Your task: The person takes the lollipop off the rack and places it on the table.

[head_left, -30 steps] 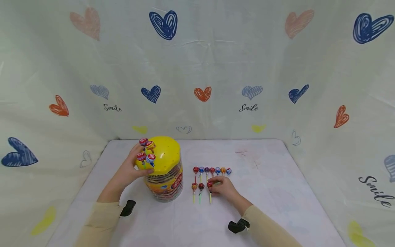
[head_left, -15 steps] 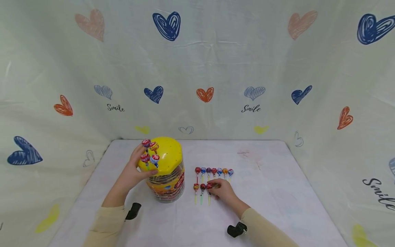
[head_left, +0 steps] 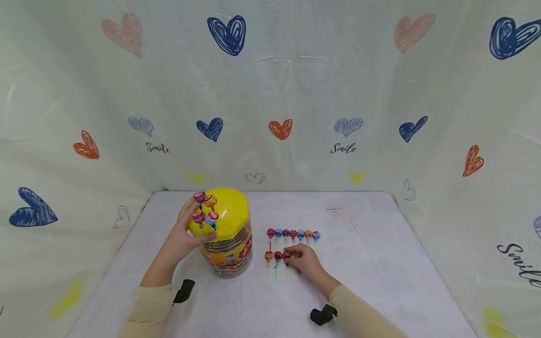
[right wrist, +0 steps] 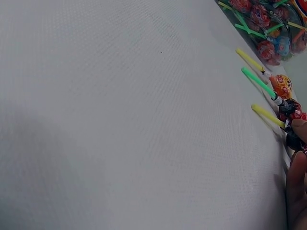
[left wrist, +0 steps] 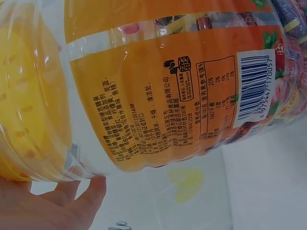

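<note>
My left hand (head_left: 181, 239) grips the yellow lid (head_left: 233, 213) of a clear candy jar (head_left: 230, 256), thumb at the near side and fingers round the left; the left wrist view shows its orange label (left wrist: 158, 96) close up. Several lollipops (head_left: 212, 218) stick up from the lid. Right of the jar, my right hand (head_left: 307, 263) pinches the wrapped head of a red lollipop with a yellow stick (right wrist: 268, 116). It lies beside a dark red lollipop with a green stick (right wrist: 259, 82) and an orange one with a yellow stick (head_left: 268, 257).
Behind these, an upper row of several lollipops (head_left: 293, 234) lies on the white table (head_left: 372, 263), its sticks partly hidden by my right hand. More wrapped lollipops fill the jar. A heart-printed curtain (head_left: 308, 94) hangs round the table.
My right hand has slid the red lollipop a little left, closer to the dark red one, then stays still. My left hand keeps its hold on the lid. The head view has shifted slightly.
</note>
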### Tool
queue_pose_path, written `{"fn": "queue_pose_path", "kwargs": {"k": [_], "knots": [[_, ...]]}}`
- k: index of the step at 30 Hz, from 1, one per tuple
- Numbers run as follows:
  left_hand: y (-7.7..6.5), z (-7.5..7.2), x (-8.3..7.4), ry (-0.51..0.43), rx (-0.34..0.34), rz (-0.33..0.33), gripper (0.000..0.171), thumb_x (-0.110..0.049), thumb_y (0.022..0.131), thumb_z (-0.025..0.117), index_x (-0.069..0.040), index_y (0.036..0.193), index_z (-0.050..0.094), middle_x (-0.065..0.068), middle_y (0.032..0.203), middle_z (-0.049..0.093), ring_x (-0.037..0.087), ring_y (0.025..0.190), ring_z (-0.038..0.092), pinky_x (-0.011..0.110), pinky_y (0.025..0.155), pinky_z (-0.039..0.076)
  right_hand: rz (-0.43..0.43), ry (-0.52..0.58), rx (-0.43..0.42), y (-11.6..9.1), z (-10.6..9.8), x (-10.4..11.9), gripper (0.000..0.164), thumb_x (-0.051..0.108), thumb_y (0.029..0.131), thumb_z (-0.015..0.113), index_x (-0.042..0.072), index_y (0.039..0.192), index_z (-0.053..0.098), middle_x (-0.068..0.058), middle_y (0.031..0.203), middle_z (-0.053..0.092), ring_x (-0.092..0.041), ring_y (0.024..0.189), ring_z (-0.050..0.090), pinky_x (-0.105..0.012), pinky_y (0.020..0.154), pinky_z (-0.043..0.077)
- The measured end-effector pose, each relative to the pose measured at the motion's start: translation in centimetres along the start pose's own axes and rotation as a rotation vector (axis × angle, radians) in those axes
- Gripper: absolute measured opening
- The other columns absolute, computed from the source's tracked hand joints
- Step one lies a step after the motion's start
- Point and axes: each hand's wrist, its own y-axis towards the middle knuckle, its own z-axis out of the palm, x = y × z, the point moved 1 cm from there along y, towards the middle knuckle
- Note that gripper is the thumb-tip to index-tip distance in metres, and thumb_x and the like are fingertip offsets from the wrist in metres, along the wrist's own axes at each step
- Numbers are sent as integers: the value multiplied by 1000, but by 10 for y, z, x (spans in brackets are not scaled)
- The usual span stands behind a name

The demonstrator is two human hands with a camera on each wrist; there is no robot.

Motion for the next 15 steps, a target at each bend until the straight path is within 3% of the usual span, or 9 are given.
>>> {"fn": "queue_pose_path", "kwargs": {"k": [6,15], "knots": [[0,0,2,5,-8,17,96,-15,82,79,-10,156,18,14,162,-2,48,142,11,67,107,23,10,-1,-14,-1,2,4,28,9,85,75,7,112,72,-3,80,57,-11,44,46,-27,41,44],[1,1,1,17,-13,22,96,-15,83,79,-10,156,17,15,161,-2,48,141,14,65,106,27,-3,-11,-15,-4,2,5,25,9,85,76,8,110,73,-5,88,55,-11,48,48,-26,43,45]]}}
